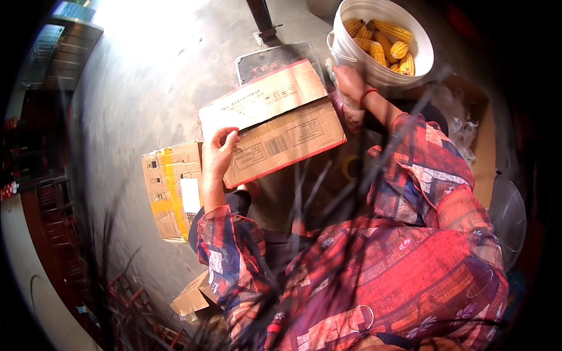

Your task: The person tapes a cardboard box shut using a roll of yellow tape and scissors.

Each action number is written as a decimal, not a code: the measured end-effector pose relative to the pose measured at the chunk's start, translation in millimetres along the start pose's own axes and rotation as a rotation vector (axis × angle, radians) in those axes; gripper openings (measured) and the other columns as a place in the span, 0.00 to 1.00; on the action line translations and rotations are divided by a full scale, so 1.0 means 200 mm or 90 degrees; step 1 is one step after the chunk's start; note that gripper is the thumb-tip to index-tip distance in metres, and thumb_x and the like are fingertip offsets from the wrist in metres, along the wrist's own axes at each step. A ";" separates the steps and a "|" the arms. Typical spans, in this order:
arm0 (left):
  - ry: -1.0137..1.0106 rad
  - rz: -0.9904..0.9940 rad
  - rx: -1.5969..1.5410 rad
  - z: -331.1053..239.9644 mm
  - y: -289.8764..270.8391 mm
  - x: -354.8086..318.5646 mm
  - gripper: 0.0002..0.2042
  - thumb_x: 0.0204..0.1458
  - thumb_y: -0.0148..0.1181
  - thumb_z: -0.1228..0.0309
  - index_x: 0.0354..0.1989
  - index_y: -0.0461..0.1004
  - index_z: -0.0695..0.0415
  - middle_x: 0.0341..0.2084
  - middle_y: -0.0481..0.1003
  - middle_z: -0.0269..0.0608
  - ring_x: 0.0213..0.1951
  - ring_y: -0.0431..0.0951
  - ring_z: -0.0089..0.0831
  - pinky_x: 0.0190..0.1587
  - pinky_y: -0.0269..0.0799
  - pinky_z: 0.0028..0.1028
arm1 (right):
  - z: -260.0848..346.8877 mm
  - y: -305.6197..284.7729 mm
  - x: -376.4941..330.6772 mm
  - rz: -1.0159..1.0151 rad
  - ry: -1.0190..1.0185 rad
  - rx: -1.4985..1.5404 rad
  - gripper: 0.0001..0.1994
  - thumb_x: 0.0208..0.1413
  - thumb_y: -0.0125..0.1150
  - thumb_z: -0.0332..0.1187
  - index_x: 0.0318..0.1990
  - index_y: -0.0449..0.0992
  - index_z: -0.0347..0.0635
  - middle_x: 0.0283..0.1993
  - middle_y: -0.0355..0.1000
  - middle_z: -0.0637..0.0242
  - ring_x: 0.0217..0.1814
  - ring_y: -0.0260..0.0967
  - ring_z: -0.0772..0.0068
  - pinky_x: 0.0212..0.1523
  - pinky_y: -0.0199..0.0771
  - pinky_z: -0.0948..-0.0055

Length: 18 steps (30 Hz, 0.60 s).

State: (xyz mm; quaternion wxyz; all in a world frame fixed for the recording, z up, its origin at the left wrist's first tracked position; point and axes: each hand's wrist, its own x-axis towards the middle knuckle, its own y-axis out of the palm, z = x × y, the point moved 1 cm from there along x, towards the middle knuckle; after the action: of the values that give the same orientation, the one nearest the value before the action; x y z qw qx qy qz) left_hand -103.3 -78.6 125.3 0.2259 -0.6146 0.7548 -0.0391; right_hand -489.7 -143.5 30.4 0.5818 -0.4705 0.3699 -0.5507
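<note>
A brown cardboard box [287, 137] with red edges lies slightly turned in front of me, one long top flap partly raised. My left hand [219, 153] is at its left side, fingers curled closed at the flap's edge. To the right of the box, my right hand [349, 83], with a red cord at the wrist, is closed beside the white bucket [336, 44]. A pale, clear-looking bit shows at its fingers, too indistinct to name. Several yellow corn cobs [383, 44] lie inside the bucket. Below the right hand, a foot in a pinkish shoe [338, 102] shows in part.
Behind the box is a dark platform scale [275, 61] with an upright post [261, 17]. A yellow-taped carton [170, 190] stands left. An open carton with clear plastic [462, 126] is at right, near a round fan guard [508, 216]. Dark hair strands cross the view.
</note>
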 end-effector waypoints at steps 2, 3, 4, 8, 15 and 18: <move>0.024 -0.018 0.082 -0.04 0.02 -0.08 0.09 0.52 0.53 0.73 0.39 0.73 0.64 0.25 0.74 0.35 0.29 0.71 0.19 0.34 0.67 0.18 | 0.01 0.00 0.01 0.049 0.046 -0.041 0.07 0.43 0.48 0.24 0.30 0.72 0.33 0.32 0.70 0.47 0.35 0.70 0.47 0.35 0.69 0.55; 0.035 -0.030 0.125 -0.04 0.01 -0.13 0.09 0.51 0.53 0.73 0.39 0.73 0.64 0.25 0.74 0.35 0.29 0.71 0.19 0.34 0.67 0.18 | 0.04 -0.01 0.01 0.072 0.066 -0.061 0.07 0.42 0.47 0.23 0.29 0.71 0.33 0.32 0.71 0.48 0.35 0.69 0.47 0.35 0.69 0.55; 0.047 -0.034 0.153 -0.02 0.02 -0.16 0.09 0.51 0.54 0.73 0.38 0.73 0.64 0.25 0.74 0.36 0.29 0.72 0.20 0.33 0.67 0.19 | 0.06 -0.01 0.01 0.091 0.081 -0.069 0.08 0.43 0.48 0.23 0.30 0.72 0.33 0.32 0.71 0.47 0.35 0.70 0.47 0.35 0.71 0.56; 0.087 -0.022 0.269 -0.19 0.04 -0.29 0.09 0.50 0.55 0.72 0.38 0.73 0.63 0.23 0.74 0.36 0.26 0.71 0.19 0.32 0.68 0.21 | -0.01 0.02 0.09 0.117 0.130 -0.104 0.11 0.47 0.50 0.27 0.37 0.74 0.32 0.43 0.69 0.45 0.45 0.69 0.49 0.42 0.71 0.59; 0.061 -0.163 0.221 -0.23 -0.07 -0.35 0.10 0.49 0.55 0.74 0.39 0.74 0.62 0.21 0.72 0.33 0.24 0.70 0.18 0.29 0.67 0.20 | -0.03 -0.08 0.10 0.001 0.278 -0.017 0.12 0.50 0.44 0.25 0.40 0.70 0.28 0.47 0.65 0.43 0.46 0.67 0.45 0.46 0.69 0.59; 0.071 -0.252 0.265 -0.26 -0.12 -0.34 0.10 0.47 0.55 0.72 0.37 0.74 0.62 0.25 0.76 0.43 0.28 0.75 0.26 0.33 0.69 0.24 | -0.27 -0.04 0.14 0.065 0.191 -0.108 0.12 0.50 0.43 0.26 0.41 0.70 0.34 0.50 0.61 0.42 0.48 0.64 0.43 0.49 0.65 0.57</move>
State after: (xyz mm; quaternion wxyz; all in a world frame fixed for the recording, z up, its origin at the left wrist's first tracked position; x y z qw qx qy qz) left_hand -91.1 -30.9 200.6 0.2931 -0.6875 0.6070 -0.2701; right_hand -539.2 -177.5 25.6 0.5058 -0.4109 0.5210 -0.5513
